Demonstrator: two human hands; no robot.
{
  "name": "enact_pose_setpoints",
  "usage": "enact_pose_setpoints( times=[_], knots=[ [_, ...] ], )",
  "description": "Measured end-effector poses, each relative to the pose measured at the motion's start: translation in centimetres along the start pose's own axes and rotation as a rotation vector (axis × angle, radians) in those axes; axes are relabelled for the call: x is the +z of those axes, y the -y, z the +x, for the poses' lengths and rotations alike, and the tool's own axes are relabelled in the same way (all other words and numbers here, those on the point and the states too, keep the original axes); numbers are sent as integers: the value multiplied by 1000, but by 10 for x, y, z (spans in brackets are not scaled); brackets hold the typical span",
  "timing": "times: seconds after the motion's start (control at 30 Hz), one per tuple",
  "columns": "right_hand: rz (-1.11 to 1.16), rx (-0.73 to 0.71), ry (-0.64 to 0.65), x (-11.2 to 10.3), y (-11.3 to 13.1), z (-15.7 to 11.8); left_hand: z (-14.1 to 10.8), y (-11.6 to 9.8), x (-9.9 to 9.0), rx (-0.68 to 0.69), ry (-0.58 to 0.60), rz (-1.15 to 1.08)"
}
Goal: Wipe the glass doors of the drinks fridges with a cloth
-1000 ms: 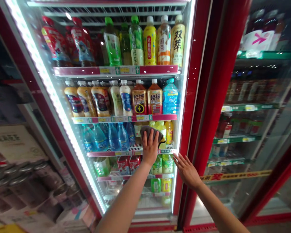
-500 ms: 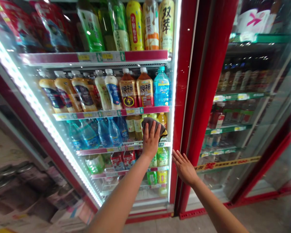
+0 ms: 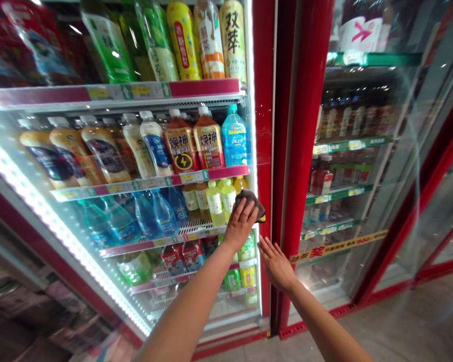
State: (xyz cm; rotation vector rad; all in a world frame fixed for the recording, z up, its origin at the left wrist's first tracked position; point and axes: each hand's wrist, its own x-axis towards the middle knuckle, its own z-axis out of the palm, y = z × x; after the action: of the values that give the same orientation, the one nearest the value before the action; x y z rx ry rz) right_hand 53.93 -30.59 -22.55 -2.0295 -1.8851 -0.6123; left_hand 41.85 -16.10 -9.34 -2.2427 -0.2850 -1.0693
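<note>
My left hand (image 3: 241, 223) presses a dark grey cleaning cloth (image 3: 257, 207) with a yellow edge against the glass door of a drinks fridge. The cloth lies over the right edge of the glass, by the lit strip and the red door frame (image 3: 265, 125). Its fingers are spread on top of the cloth. Lower and to the right, my right hand (image 3: 278, 266) rests with fingers stretched out at the red frame, holding nothing. Behind the glass by the cloth stand yellow-green bottles (image 3: 216, 203).
Shelves with pink price rails (image 3: 207, 88) hold rows of bottles behind the glass. To the right is a second red-framed fridge with green-edged shelves (image 3: 377, 59) and a yellow sticker strip (image 3: 340, 246). Blurred dark goods (image 3: 11, 306) stand at lower left; grey floor (image 3: 411, 327) shows at lower right.
My left hand has slid the cloth rightwards over the glass to the door frame, uncovering the yellow-green bottles. The right hand remains at the frame. My view has shifted to the right.
</note>
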Motion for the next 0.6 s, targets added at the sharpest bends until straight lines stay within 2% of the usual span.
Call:
enact_pose_setpoints(
  times=[0.13, 0.23, 0.3, 0.37, 0.43, 0.6],
  knots=[
    [24, 22, 60, 12, 4, -14, -27, 1, 6, 242, 18, -19],
    [48, 30, 101, 17, 4, -20, -25, 2, 7, 320, 21, -32],
    [60, 43, 108, 18, 3, -22, -8, -1, 9, 308, 1, -32],
    [73, 59, 113, 19, 5, -22, 8, -7, 14, 237, -28, -13],
    [83, 82, 136, 21, 7, -25, 10, -14, 20, 200, -35, 13],
    [84, 125, 214, 27, 9, -41, -28, -18, 30, 430, 99, -1]
  ],
)
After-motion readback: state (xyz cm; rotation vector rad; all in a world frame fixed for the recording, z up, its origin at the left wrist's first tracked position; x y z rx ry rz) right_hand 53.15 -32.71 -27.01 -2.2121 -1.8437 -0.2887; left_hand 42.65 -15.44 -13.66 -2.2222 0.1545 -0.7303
